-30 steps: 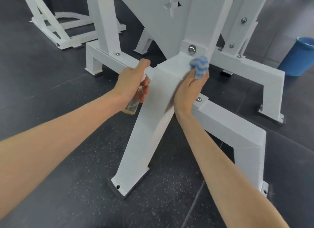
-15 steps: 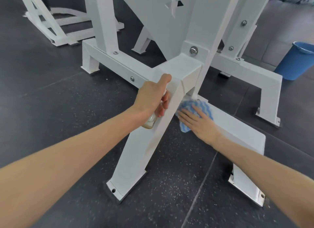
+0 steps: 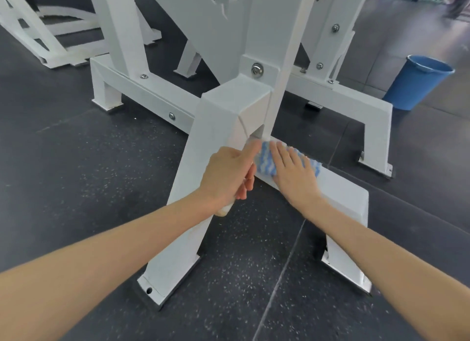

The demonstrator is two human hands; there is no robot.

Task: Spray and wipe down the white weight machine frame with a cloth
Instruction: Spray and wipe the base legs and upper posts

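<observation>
Fingers (image 3: 277, 151) of my right hand (image 3: 295, 178) lie straight and slightly spread, pressing a blue-and-white wavy-striped cloth (image 3: 265, 162) flat on the low beam (image 3: 340, 195) of the white steel weight machine frame (image 3: 267, 35), just right of its slanted leg (image 3: 188, 178), to wipe broadly. My left hand (image 3: 226, 172) curls round a small clear spray bottle (image 3: 223, 209) against that leg, kept ready. A second ago the cloth was bunched atop that leg.

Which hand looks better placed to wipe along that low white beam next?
The right. The right hand presses flat on the cloth, which lies on the low beam. The left hand holds the spray bottle, so it is busy.
</observation>
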